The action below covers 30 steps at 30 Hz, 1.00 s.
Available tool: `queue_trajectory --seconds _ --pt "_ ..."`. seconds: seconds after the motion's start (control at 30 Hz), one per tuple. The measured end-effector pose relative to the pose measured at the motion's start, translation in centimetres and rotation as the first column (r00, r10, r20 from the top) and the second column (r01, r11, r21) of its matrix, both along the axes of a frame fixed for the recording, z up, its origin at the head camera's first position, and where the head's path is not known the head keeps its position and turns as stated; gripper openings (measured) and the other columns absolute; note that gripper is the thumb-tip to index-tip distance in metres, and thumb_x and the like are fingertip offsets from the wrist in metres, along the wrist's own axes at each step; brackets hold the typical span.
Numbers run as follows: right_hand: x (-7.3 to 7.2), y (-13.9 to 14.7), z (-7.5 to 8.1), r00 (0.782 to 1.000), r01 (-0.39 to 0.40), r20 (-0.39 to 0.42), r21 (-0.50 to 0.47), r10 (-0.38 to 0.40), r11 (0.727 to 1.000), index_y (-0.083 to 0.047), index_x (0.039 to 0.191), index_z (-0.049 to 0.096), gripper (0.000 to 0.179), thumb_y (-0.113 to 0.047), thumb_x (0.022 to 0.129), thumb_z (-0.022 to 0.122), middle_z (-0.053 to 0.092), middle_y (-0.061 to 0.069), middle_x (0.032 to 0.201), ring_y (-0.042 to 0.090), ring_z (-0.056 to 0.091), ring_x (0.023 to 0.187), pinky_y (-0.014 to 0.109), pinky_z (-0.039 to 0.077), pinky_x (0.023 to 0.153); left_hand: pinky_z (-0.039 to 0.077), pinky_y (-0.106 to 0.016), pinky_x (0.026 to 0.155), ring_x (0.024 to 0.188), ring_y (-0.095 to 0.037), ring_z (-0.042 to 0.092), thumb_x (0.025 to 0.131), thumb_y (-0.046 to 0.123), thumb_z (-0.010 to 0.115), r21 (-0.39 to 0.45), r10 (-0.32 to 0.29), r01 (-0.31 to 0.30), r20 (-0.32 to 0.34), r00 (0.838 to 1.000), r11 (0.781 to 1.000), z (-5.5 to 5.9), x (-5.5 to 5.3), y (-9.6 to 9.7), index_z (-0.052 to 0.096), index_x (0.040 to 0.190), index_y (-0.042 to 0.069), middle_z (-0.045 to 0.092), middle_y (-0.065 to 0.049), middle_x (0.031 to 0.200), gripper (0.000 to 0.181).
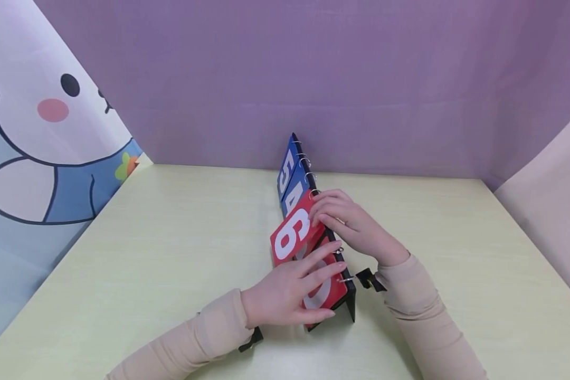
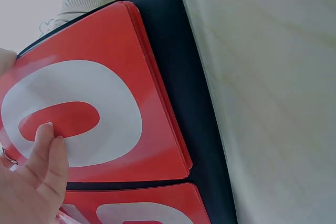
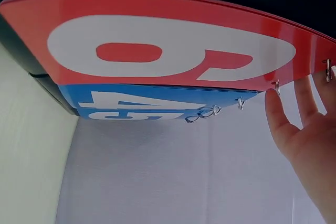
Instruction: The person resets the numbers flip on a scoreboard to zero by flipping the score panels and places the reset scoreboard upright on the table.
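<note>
A flip scoreboard with a black stand (image 1: 351,303) stands on the table, its number cards hung on metal rings. Nearest me is a red card with a 0 (image 2: 157,135); my left hand (image 1: 294,293) lies across it with fingers extended and fingertips on its face. Beyond it, a red card with a 6 (image 1: 285,237) tilts outward from the stand. My right hand (image 1: 356,224) reaches over from the right, its fingertips at the ringed top edge of that card. Blue cards showing a 4 (image 1: 293,196) and a 5 (image 1: 286,171) hang farther back.
The scoreboard rests on a pale wood-look table (image 1: 195,237). A purple cloth backdrop (image 1: 285,84) rises behind the table. To the left hangs a cartoon-printed cloth (image 1: 19,132). Small black straps (image 1: 370,279) show at the wrists, by the beige sleeves.
</note>
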State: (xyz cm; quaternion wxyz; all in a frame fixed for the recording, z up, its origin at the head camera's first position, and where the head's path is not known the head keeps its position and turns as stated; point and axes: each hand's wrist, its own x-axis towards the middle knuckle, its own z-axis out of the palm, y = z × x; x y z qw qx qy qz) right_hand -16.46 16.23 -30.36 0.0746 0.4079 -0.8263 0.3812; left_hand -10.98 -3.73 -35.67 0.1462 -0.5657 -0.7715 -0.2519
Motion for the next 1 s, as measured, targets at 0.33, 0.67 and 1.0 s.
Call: queue_trajectory --seconds 0.33,0.67,1.0 --pt "-0.5 1.1 -1.1 0.927 0.251 0.34 -0.246 -0.159 0.936 0.001 0.106 0.061 0.025 -0.016 0.1 0.045 0.058 0.011 0.12 0.009 0.051 0.114 0.04 0.041 0.102 0.049 -0.021 0.092 0.116 -0.014 0.054 0.084 0.037 0.07 0.021 -0.037 0.037 0.02 0.999 0.999 -0.1 -0.2 0.3 0.031 0.143 0.011 0.023 -0.012 0.153 0.075" --pt "-1.8 4.0 -4.3 0.639 0.322 0.769 -0.254 -0.011 0.912 0.0 0.116 0.053 0.031 -0.021 0.101 0.036 0.055 0.005 0.119 0.015 0.052 0.115 0.047 0.038 0.107 0.049 -0.02 0.091 0.108 -0.01 0.057 0.084 0.037 0.07 0.012 -0.028 0.027 0.04 0.999 1.0 -0.1 -0.1 0.2 0.031 0.144 0.011 0.02 -0.011 0.154 0.077" --pt "-2.5 4.9 -7.1 0.426 0.259 0.896 -0.254 0.126 0.932 -0.019 0.108 0.053 0.021 -0.022 0.102 0.033 0.047 0.0 0.116 0.018 0.049 0.109 0.029 0.042 0.093 0.05 -0.019 0.087 0.101 -0.01 0.058 0.084 0.038 0.069 0.005 -0.023 0.023 0.055 0.998 1.0 -0.1 0.0 0.0 0.032 0.144 0.011 0.02 -0.012 0.154 0.075"
